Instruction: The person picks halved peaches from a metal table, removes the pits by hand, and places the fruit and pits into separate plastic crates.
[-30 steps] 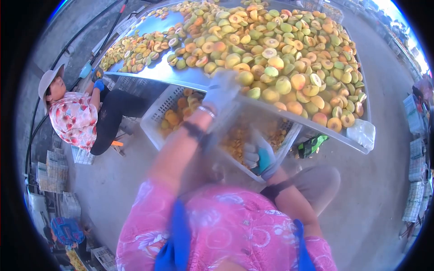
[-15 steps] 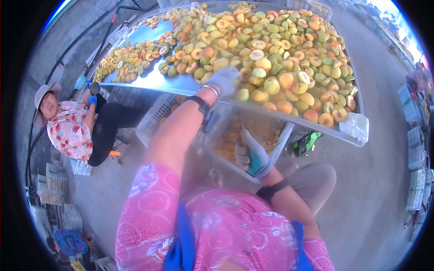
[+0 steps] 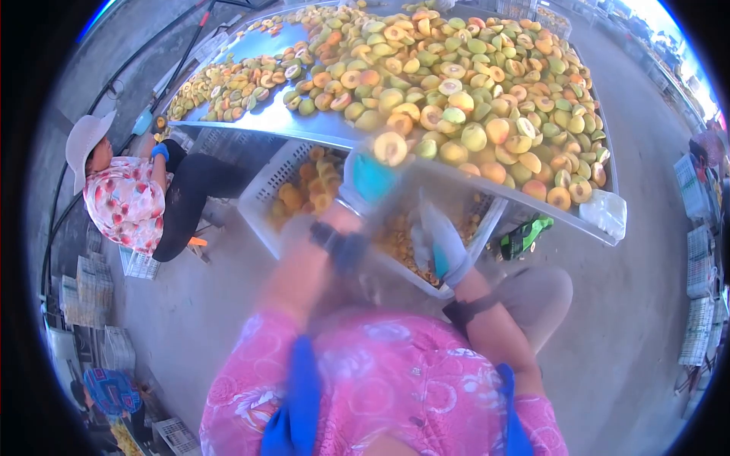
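Note:
My left hand point(image 3: 366, 181), in a white glove with a teal palm, is closed on a peach half point(image 3: 390, 149) at the near edge of the metal table point(image 3: 258, 128). The cut face with its pit is turned up. Lower and to the right, my right hand point(image 3: 445, 247), gloved alike, is closed above a crate point(image 3: 487, 228) that contains small brownish pieces. What it grips is blurred; I cannot make it out. Halved peaches point(image 3: 502, 99) are heaped on the table, several with pits showing.
Left of my crate, another white crate point(image 3: 255, 194) contains peach halves, below the table edge. A co-worker point(image 3: 125, 194) in a hat sits at the left. A clear plastic container point(image 3: 604, 214) is at the table's right corner. Stacked crates point(image 3: 698, 262) stand far right.
My left hand has drawn back from the heap toward me and now has a peach half. My right hand has shifted slightly right. The co-worker's head has turned.

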Motion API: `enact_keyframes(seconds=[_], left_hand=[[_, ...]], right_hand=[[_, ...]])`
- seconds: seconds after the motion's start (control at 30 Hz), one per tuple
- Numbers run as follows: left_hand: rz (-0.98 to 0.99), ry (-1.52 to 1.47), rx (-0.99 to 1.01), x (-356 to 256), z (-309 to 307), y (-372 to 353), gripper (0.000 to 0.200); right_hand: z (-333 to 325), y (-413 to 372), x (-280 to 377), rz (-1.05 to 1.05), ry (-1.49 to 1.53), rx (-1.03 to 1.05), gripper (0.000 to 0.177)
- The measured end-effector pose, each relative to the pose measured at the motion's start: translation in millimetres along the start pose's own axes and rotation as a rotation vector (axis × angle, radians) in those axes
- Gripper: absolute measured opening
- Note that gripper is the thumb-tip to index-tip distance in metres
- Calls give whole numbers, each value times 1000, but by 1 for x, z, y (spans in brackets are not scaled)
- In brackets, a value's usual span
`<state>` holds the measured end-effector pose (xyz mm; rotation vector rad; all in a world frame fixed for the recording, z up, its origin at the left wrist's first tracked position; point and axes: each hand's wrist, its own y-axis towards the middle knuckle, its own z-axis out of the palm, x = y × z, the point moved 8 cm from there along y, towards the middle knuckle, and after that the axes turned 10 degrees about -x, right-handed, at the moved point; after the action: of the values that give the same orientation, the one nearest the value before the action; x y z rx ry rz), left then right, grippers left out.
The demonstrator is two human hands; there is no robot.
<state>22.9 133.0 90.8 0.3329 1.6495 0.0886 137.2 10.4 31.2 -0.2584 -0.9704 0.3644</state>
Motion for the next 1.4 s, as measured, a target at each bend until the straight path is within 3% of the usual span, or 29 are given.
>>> enact_keyframes(seconds=[0.13, 0.2, 0.23, 0.37, 0.43, 0.47, 0.53, 0.67, 0.73, 0.77, 0.83, 0.93, 1.03, 1.27, 1.33, 1.4], left_hand=[[-1, -88, -26, 13, 17, -21, 47], [-70, -364, -77, 16, 23, -32, 46], [35, -136, -114, 6, 21, -37, 40], [108, 130, -153, -18, 30, -56, 33], [-13, -354, -135, -13, 32, -59, 30], [-14, -354, -134, -13, 34, -60, 30], [109, -207, -185, -19, 35, -61, 28], [151, -124, -202, -17, 40, -62, 28], [264, 201, -183, -30, 45, -65, 27], [263, 202, -182, -19, 47, -65, 27], [-196, -482, -217, 28, 51, -62, 32], [-273, -712, -210, 19, 60, -66, 38], [-401, -745, -206, 25, 62, -70, 37], [-426, -750, -245, 16, 56, -65, 41], [-519, -796, -218, 14, 57, -66, 47], [-408, -671, -190, 16, 51, -61, 49]], right_hand=[[3, -16, 10, 100, -209, -157, 31], [3, -16, 16, -11, -279, -186, 28], [1, -16, 16, -11, -278, -190, 28], [-1, -8, 19, -135, -322, -178, 28], [-3, -6, 23, -210, -350, -190, 29], [-5, -5, 22, -201, -341, -199, 31], [-7, -6, 23, -193, -330, -211, 33], [-11, -7, 24, -167, -362, -209, 38], [-16, -1, 16, -147, -392, -202, 40], [-20, 7, 14, -227, -433, -219, 44], [-23, 11, 13, -305, -471, -238, 48], [-22, 12, 12, -296, -539, -237, 53], [-15, 7, 13, -297, -591, -231, 55], [7, -14, 24, -207, -413, -167, 45], [6, -17, 24, -207, -386, -187, 43], [4, -17, 12, -82, -343, -134, 39]])
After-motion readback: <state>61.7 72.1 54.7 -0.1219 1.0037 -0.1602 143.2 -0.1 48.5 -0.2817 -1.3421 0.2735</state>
